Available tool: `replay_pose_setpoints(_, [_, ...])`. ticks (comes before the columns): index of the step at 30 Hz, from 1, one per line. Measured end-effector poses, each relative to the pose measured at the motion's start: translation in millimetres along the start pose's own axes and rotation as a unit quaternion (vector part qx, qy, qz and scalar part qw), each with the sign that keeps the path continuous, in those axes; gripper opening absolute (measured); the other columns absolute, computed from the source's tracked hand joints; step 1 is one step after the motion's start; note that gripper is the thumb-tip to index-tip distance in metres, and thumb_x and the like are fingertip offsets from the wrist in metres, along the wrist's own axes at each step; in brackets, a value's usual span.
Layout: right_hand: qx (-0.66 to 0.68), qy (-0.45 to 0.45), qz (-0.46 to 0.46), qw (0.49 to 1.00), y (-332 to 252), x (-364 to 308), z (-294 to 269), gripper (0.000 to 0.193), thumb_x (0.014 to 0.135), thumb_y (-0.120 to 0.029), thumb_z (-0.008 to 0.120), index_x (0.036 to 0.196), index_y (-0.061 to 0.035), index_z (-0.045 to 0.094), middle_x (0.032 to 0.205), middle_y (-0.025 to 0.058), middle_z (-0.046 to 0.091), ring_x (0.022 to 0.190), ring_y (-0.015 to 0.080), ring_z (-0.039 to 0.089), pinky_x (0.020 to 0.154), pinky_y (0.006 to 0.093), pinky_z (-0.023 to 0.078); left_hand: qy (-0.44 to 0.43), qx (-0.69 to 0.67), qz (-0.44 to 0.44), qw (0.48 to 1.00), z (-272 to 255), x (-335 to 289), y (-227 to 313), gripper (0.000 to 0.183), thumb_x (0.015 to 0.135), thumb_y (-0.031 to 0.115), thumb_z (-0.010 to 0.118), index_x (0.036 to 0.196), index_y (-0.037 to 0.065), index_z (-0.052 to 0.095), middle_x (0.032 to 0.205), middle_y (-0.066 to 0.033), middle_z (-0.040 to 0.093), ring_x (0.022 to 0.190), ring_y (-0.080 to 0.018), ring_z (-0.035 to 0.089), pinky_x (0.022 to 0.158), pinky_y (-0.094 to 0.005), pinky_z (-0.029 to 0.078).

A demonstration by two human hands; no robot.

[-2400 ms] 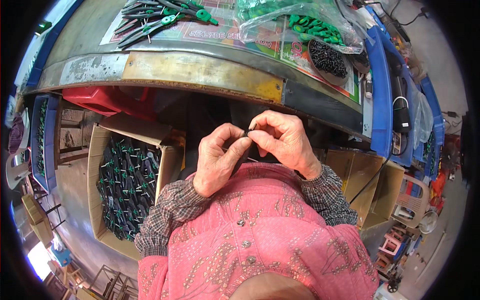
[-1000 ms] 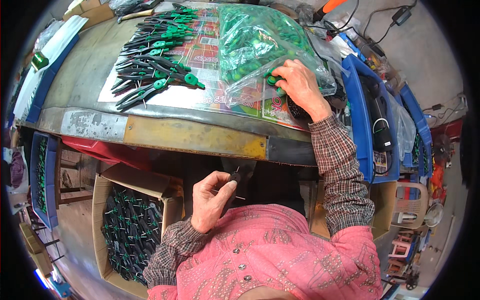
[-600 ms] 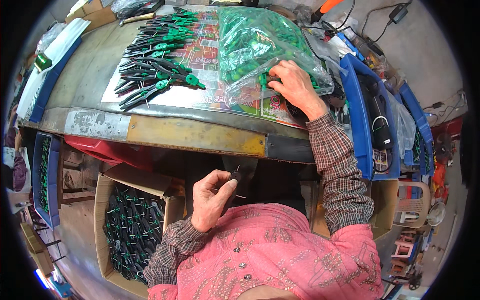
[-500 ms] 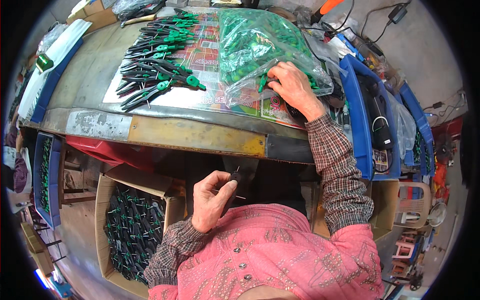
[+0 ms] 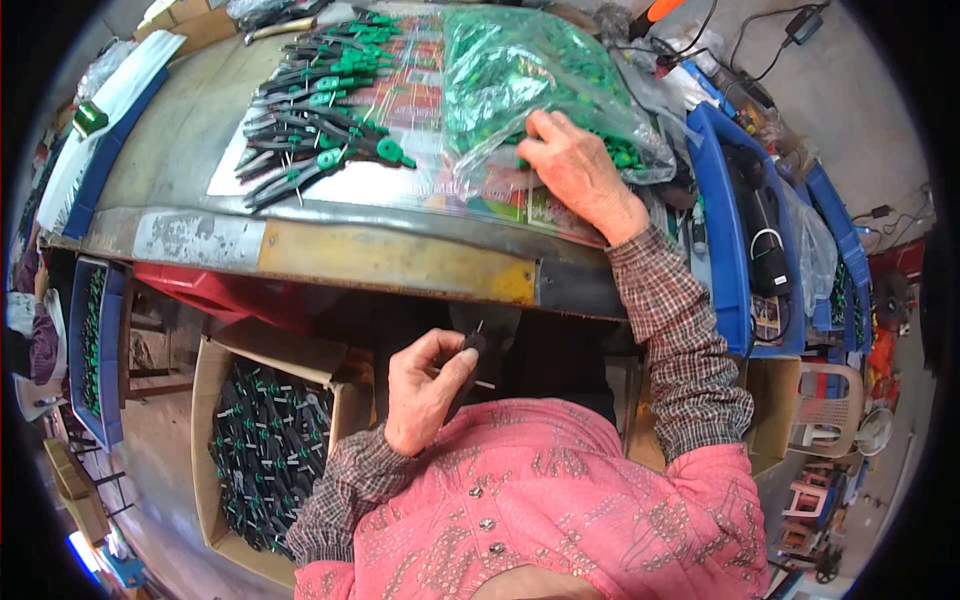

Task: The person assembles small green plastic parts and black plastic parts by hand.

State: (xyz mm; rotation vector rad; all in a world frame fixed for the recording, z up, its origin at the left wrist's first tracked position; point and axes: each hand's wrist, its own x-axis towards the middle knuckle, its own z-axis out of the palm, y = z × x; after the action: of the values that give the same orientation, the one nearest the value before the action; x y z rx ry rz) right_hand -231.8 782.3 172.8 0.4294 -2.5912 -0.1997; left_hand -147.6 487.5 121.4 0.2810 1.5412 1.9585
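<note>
My left hand (image 5: 428,390), low in front of my body, pinches a dark, narrow part (image 5: 474,345) with a thin metal pin sticking up from its end. My palm and fingers hide most of that part. Over the table's front right my right hand (image 5: 580,172) is closed at the mouth of a clear plastic bag (image 5: 470,155) full of small green plastic pieces (image 5: 500,75). A bit of green shows at its fingertips, against the bag's edge. Left of the bag lie stacked rows of black parts with green round ends (image 5: 325,120) and thin pins.
Below the table at left, a cardboard box (image 5: 205,440) holds many black parts with pins. Blue bins stand at the right (image 5: 725,250) and far left (image 5: 115,400). A hammer handle (image 5: 280,28) lies at the table's back. Cables hang at the upper right.
My right hand has shifted slightly left and up at the bag's mouth; the green piece at its fingertips shows less. My left hand keeps its pinch, with the part tipped slightly.
</note>
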Motion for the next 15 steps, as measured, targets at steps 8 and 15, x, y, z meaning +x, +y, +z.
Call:
replay_pose_setpoints(8, [0.213, 0.074, 0.112, 0.968, -21.8, -6.4, -40.9, 0.019, 0.079, -0.005, 0.067, 0.097, -0.0051, 0.062, 0.084, 0.0072, 0.061, 0.072, 0.0222, 0.063, 0.059, 0.0328, 0.049, -0.001, -0.030, 0.014, 0.999, 0.3, 1.5, 5.0, 0.009, 0.091, 0.007, 0.061, 0.097, 0.000, 0.063, 0.068, 0.0038, 0.056, 0.052, -0.0008, 0.042, 0.048, -0.0167, 0.033])
replay_pose_setpoints(15, [0.640, 0.007, 0.318, 0.699, -105.0, -50.6, -86.8, 0.013, 0.088, -0.002, 0.065, 0.100, 0.0004, 0.061, 0.085, 0.0023, 0.062, 0.068, 0.0061, 0.059, 0.060, 0.0193, 0.048, -0.003, -0.027, 0.014, 1.000, 3.2, -6.2, 2.4, 0.009, 0.090, 0.005, 0.062, 0.096, -0.001, 0.064, 0.069, 0.0034, 0.056, 0.054, -0.0008, 0.041, 0.049, -0.0168, 0.032])
